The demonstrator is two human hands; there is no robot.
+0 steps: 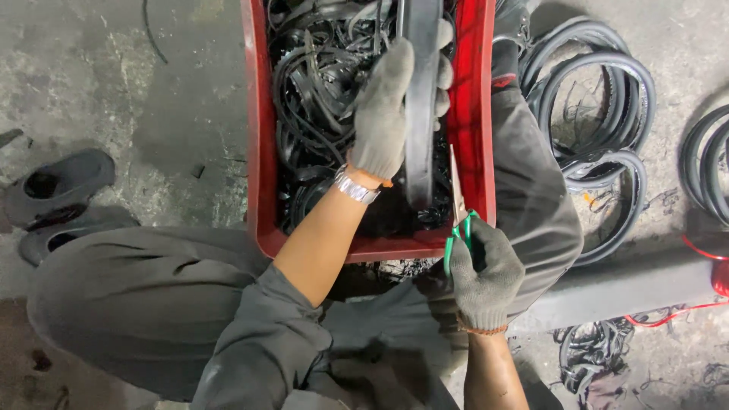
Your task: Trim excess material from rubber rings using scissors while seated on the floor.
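The left hand [383, 114] is clamped around a black rubber strip [421, 106], whose long axis hangs straight down over the red crate [262, 175] of rubber scraps [315, 83]. The right hand [486, 273] grips green-handled scissors [458, 209], blades pointing up just beside the strip's lower end, the nearer hand to it. Tyre rings [600, 106] lie on the floor to the right.

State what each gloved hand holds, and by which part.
The left hand grips a black rubber strip around its middle. The right hand holds scissors by their green handles.
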